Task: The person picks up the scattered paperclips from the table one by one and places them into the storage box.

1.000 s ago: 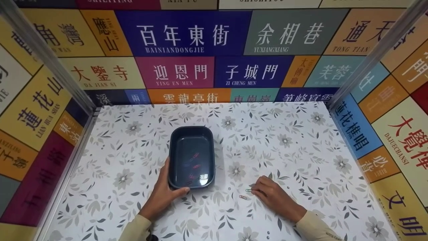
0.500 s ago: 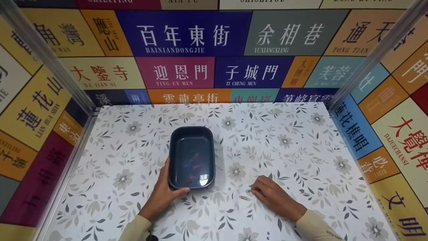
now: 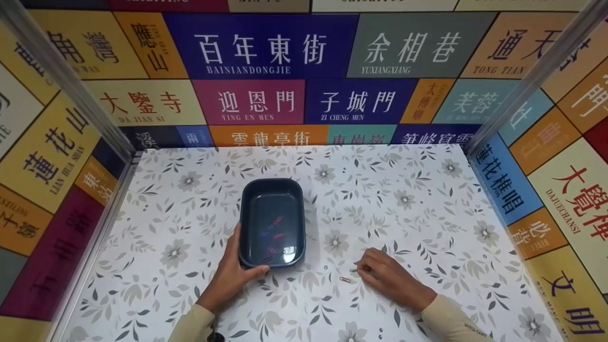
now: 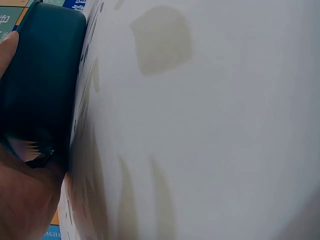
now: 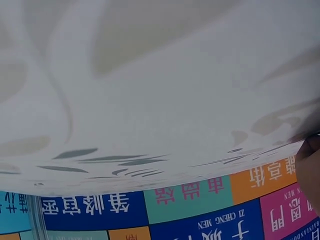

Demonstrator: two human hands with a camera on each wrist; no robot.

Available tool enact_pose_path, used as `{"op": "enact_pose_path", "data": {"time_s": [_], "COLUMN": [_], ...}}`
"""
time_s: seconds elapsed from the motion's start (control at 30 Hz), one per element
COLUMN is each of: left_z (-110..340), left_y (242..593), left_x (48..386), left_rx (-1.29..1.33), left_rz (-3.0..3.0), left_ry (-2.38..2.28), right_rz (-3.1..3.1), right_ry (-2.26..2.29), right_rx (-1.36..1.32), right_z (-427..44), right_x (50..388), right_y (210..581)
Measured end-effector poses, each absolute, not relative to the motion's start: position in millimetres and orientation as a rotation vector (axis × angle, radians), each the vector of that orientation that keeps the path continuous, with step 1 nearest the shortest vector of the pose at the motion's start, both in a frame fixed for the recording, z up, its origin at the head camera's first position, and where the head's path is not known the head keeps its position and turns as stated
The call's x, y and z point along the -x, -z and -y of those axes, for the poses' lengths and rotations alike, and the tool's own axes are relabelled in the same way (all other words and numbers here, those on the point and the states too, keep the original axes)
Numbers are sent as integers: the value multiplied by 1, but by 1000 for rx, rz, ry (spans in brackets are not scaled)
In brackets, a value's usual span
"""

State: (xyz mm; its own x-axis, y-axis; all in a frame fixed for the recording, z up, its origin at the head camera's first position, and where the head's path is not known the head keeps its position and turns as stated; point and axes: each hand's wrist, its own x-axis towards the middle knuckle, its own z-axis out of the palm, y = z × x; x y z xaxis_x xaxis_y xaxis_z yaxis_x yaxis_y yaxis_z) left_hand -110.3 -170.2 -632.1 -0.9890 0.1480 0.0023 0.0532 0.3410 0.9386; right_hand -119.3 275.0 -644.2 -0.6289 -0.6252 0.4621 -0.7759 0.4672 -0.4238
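Note:
A dark blue rectangular dish stands on the table; several pink, red and blue paper clips lie in it. My left hand holds the dish at its near left corner, thumb on the near rim and fingers along the left side. In the left wrist view the hand meets the dish's wall. To the right, my right hand has its fingertips pinched at a green paper clip, mostly hidden by them. A red paper clip lies just left of those fingertips. Only the right hand's edge shows in the right wrist view.
A white cloth with grey flowers and leaves covers the table. Panels with coloured signs close off the back and both sides, with metal posts at the corners.
Less of the green paper clip shows now at my right fingertips, which have shifted very slightly. The left hand and the dish stay in place.

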Motion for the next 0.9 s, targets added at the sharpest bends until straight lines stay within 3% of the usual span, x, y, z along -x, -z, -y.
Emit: {"op": "enact_pose_path", "data": {"time_s": [0.9], "left_z": [169], "left_y": [634], "left_x": [110], "left_rx": [-173], "left_rz": [-2460], "left_ry": [-1815], "right_rz": [2510], "right_ry": [-1008], "right_rx": [-1231], "right_z": [-262], "right_x": [124], "right_y": [627]}}
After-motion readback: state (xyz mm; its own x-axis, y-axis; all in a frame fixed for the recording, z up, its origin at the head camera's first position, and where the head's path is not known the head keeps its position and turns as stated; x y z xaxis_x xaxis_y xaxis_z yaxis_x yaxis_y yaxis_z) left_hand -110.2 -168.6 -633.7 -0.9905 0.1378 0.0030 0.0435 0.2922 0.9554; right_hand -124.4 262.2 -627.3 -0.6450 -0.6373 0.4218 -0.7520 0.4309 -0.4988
